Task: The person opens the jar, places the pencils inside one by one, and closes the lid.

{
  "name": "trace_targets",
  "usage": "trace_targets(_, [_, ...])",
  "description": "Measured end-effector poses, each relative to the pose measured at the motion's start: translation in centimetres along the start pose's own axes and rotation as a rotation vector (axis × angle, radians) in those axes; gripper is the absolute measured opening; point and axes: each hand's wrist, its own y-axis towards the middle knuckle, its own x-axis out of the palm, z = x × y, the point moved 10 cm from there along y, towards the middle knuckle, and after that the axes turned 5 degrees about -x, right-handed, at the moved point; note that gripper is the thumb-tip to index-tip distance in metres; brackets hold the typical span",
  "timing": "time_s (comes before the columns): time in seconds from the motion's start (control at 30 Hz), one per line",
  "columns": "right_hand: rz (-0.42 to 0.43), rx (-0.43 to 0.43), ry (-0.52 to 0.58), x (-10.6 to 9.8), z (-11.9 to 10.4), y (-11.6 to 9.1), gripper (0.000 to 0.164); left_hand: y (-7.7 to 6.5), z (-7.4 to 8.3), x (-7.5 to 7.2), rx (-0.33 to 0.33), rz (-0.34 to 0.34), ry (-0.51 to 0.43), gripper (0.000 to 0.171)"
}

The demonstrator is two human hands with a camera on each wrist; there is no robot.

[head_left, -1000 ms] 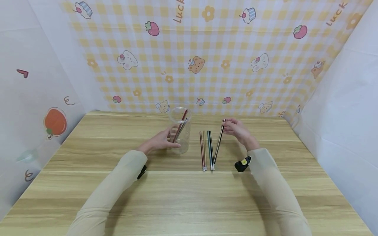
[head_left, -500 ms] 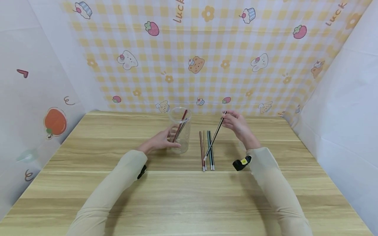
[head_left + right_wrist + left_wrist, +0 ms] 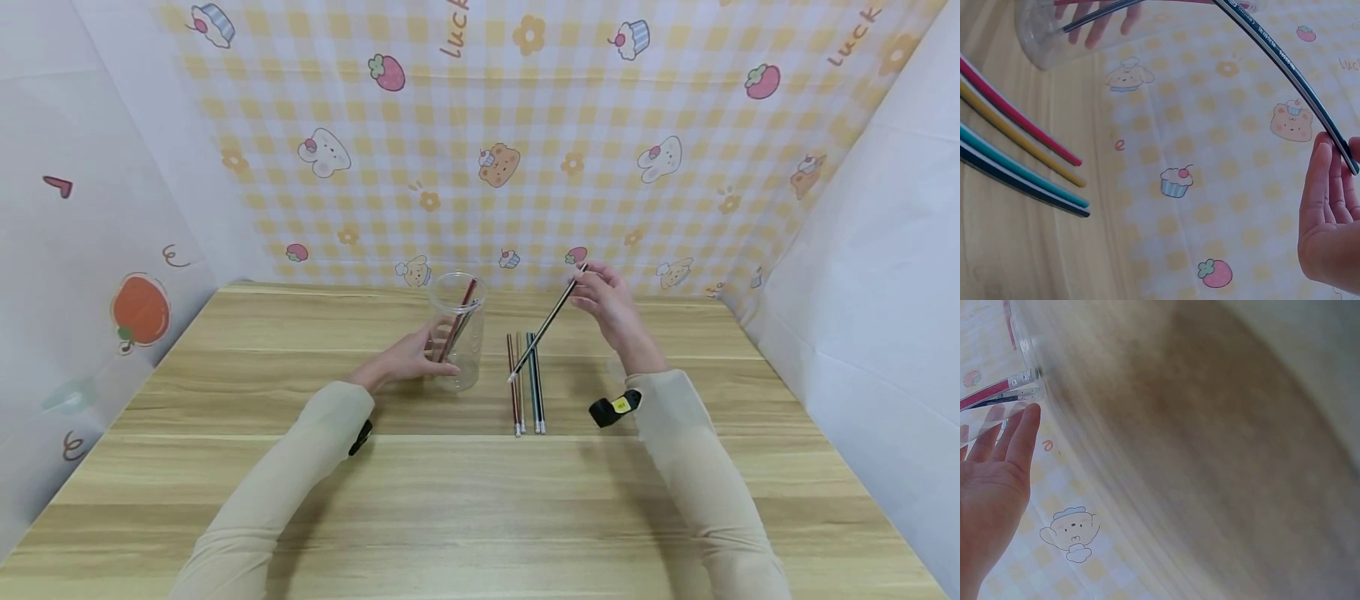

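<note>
Tabletop [image 3: 480, 517]: light wood grain, its bands running side to side, reaching the bottom of the head view.
Back sheet [image 3: 450, 225]: white with pale yellow gingham checks, upright behind the tabletop's far edge.
Bear print [image 3: 498, 164]: a brown bear's head near the sheet's middle, a tiny cupcake on top.
Rabbit print [image 3: 324, 152]: a white rabbit's head, left of the bear; a second is to the bear's right.
Strawberry print [image 3: 386, 73]: pink with green leaves, high on the left.
Lettering [image 3: 855, 37]: "luck" in brown, upper right.
Left sheet [image 3: 82, 108]: white, with an orange-red fruit [image 3: 140, 310] and brown squiggles [image 3: 176, 256].
Right sheet [image 3: 862, 275]: white, lightly creased.
</note>
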Motion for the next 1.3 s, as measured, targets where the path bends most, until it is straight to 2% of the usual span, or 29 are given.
trace_targets(0.27, [0.015,-0.070,0.031,0.6,-2.1,0.4,0.019,0.2,-0.4,-0.1,-0.030,0.012,0.005,0.075])
trace_targets(0.63, [0.010,-0.124,0.069,1.3,-3.9,0.5,0.014,0.2,-0.3,0.0,-0.012,0.007,0.016,0.077])
trace_targets(0.87, [0.030,-0.181,0.168,1.7,-5.2,0.7,0.016,-1.4,2.7,0.1,-0.006,-0.032,0.005,0.074])
trace_targets(0.93, [0.043,-0.196,0.193,1.7,-5.6,0.6,0.014,-1.2,2.4,0.1,-0.001,-0.031,0.006,0.075])
trace_targets(1.13, [0.060,-0.239,0.245,1.9,-6.8,0.2,0.013,0.0,0.0,0.1,-0.012,-0.014,0.013,0.078])
trace_targets(1.3, [0.090,-0.271,0.289,2.2,-7.4,-0.1,0.014,0.1,-0.2,0.0,-0.024,-0.002,0.012,0.078])
